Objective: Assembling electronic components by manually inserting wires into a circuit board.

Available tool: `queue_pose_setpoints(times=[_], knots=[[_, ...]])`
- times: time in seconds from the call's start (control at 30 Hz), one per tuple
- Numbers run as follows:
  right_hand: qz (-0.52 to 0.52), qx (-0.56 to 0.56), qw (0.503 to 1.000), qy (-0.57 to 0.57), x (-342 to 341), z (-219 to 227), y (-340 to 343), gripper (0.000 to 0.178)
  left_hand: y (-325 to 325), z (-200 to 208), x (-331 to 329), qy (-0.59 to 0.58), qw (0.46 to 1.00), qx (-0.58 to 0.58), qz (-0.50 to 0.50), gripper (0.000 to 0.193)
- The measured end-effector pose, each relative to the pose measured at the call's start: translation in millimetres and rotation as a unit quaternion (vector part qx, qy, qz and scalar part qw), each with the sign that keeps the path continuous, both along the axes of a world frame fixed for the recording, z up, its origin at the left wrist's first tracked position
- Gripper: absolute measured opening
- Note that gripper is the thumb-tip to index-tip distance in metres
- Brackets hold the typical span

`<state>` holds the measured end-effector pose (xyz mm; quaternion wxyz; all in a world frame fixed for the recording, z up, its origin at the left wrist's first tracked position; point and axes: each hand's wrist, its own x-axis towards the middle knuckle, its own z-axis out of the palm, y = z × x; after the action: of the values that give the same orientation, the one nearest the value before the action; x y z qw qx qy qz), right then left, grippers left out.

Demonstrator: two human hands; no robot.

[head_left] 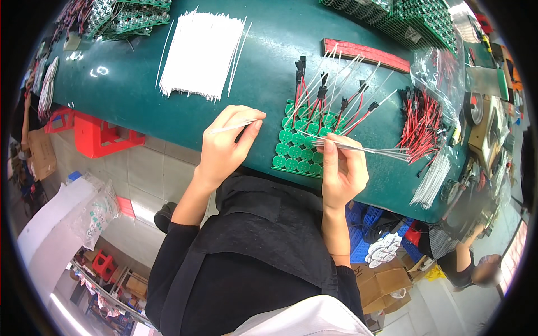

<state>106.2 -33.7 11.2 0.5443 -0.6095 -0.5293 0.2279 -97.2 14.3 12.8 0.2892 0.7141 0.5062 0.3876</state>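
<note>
My left hand [227,140] is closed in a pinch on thin white strips, whose ends lie across its fingers. At the right, my right hand [343,171] is closed on several thin white strips [386,151] that reach out on both sides of its fingertips. It is over the right edge of a green panel of small round circuit boards [294,140]. On that panel's far part lie red-and-black cables [322,95] with black connectors, among more white strips fanning out away from me. The hand hides part of the panel.
A pile of white strips [202,53] lies far left on the green table [134,95]. Beyond the panel is a red bar [367,54]; circuit-board stacks [417,22] stand behind it. At right lie a red-and-black cable bundle [420,123] and a white bundle [431,182].
</note>
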Motion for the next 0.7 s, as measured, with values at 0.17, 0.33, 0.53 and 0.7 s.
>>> queue_pose_setpoints(times=[0.17,0.33,0.53,0.7], knots=[[0.0,-0.007,1.0,0.005,0.0,0.4,0.7,0.011,0.8,-2.5,3.8,0.01,1.0,0.013,-0.005,0.01],[-0.002,-0.001,1.0,0.001,0.6,-0.2,0.3,0.011,1.5,-6.8,6.7,0.016,0.999,0.037,-0.003,0.011],[-0.005,-0.009,1.0,0.02,-1.6,-0.1,0.2,0.011,0.1,-6.2,7.0,0.013,0.999,0.038,0.005,0.016],[0.0,-0.01,1.0,-0.022,-0.5,0.8,1.6,0.013,0.6,-7.3,7.1,0.008,0.999,0.05,-0.002,0.016]])
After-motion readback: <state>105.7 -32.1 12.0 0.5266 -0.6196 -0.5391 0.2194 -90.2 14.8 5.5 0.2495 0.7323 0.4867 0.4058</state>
